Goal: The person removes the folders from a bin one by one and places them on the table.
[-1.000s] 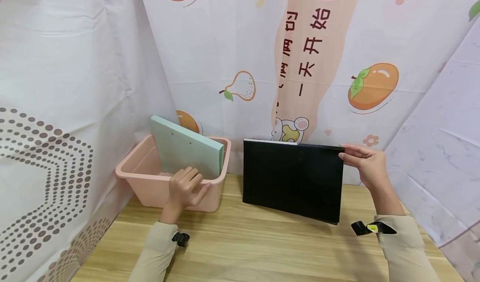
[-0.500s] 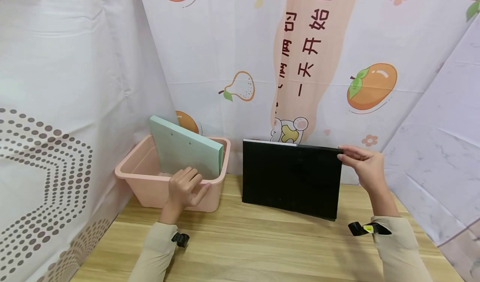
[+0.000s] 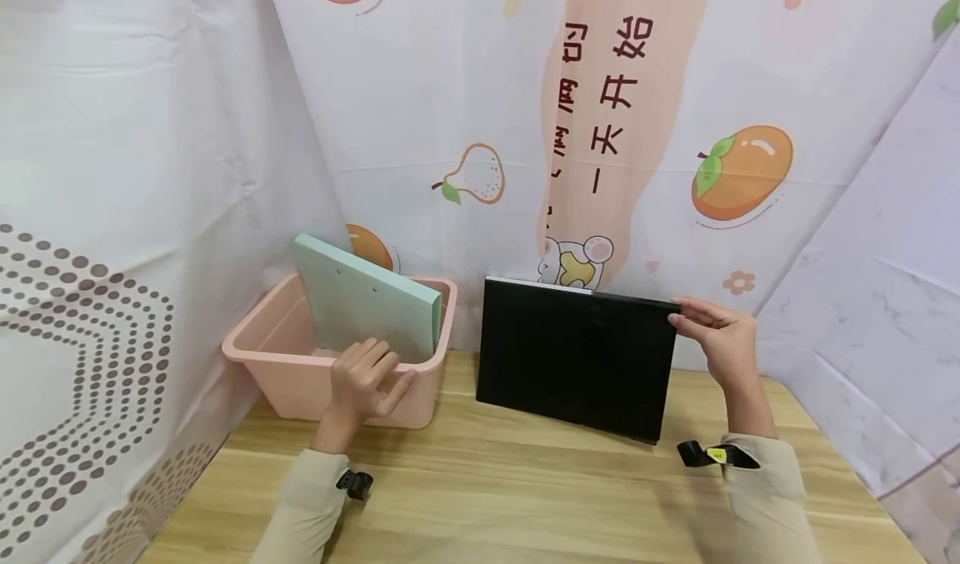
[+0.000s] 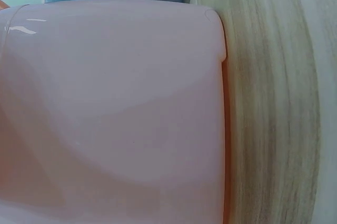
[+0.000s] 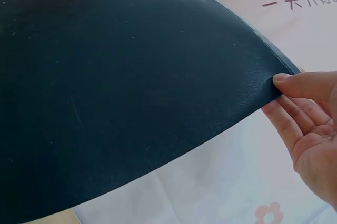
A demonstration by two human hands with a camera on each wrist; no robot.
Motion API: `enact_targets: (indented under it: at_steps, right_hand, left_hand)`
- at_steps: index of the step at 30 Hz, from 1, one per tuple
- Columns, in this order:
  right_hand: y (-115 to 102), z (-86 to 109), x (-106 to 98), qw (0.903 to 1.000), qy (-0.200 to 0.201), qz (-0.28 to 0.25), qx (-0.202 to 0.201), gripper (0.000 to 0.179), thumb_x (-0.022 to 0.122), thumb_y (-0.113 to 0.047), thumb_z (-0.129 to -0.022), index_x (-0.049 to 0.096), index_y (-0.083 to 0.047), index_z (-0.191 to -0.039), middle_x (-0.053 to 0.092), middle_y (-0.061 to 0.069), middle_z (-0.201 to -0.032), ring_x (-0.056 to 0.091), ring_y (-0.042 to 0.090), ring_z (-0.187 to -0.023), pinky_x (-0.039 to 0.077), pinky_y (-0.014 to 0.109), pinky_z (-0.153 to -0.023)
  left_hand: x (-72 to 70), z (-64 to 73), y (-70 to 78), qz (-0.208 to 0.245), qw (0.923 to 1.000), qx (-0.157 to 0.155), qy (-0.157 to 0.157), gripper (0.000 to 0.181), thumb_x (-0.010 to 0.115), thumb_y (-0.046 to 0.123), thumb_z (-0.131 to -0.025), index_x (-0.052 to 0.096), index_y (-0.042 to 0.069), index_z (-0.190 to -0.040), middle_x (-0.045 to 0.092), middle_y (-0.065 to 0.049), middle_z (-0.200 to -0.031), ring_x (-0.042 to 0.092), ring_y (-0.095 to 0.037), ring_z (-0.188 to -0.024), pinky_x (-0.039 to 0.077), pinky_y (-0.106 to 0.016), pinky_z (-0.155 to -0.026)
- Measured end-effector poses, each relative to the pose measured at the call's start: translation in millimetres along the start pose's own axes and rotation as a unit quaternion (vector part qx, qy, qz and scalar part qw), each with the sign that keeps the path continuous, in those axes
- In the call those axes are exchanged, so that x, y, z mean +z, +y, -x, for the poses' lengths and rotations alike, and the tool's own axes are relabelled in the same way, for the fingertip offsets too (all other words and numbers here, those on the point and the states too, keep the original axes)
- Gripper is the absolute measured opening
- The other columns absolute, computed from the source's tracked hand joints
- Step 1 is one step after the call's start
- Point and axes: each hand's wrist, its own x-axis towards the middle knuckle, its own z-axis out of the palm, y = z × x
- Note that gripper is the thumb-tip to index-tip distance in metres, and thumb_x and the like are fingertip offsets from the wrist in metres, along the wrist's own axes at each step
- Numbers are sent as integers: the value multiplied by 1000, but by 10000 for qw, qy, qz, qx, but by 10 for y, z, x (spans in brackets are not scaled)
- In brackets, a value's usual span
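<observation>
My left hand (image 3: 363,379) grips the near rim of a pink plastic bin (image 3: 300,385), fingers over the rim and thumb along the outside near its right corner. A mint-green file folder (image 3: 367,306) leans inside the bin, its lower part hidden by the front wall. To the bin's right, a black file folder (image 3: 573,360) stands on its long edge on the table. My right hand (image 3: 723,339) pinches the folder's upper right corner. In the right wrist view the thumb lies on the front face of the black folder (image 5: 131,87), the other fingers behind it.
The wood-grain table (image 3: 510,497) spans the front. A printed curtain (image 3: 420,89) hangs close behind the bin and folder, with more white cloth at the left (image 3: 150,172) and a marbled sheet (image 3: 877,314) at the right.
My right hand and the right end of the black folder have shifted slightly left. My left hand keeps its hold on the bin's rim. The head view has also drifted a little.
</observation>
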Motion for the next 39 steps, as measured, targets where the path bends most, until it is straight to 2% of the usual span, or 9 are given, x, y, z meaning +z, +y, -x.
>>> enact_targets:
  at_steps: [12, 19, 32, 39]
  right_hand:
    - [173, 8, -4, 9999, 66, -110, 88, 28, 73, 16, -82, 74, 9, -109, 79, -6, -84, 73, 4, -78, 59, 21, -68]
    - [269, 35, 14, 9997, -11, -205, 155, 29, 72, 14, -84, 74, 8, -112, 79, -6, -89, 74, 4, -81, 59, 21, -70]
    - [311, 33, 96, 9990, -99, -429, 114, 31, 71, 15, -85, 72, 9, -116, 80, -3, -92, 75, 6, -82, 60, 23, -69]
    - [339, 57, 130, 9983, -242, -484, 198, 32, 70, 15, -86, 71, 8, -118, 79, -3, -92, 75, 6, -82, 60, 24, -69]
  left_hand:
    - [82, -65, -18, -30, 9977, 303, 604, 49, 58, 39, -94, 54, 8, -57, 48, -5, -55, 39, -20, -45, 24, -30, -42]
    - [107, -113, -21, 62, 9953, 443, 858, 48, 59, 37, -93, 54, 7, -55, 46, -5, -53, 36, -19, -43, 21, -29, -41]
    - [141, -149, -34, 223, 9949, 436, 882, 49, 58, 36, -94, 55, 7, -55, 45, -4, -52, 34, -18, -43, 21, -28, -41]
    - [125, -126, -26, 281, 9949, 420, 878, 49, 59, 35, -94, 54, 7, -54, 43, -3, -51, 32, -17, -43, 20, -27, -41]
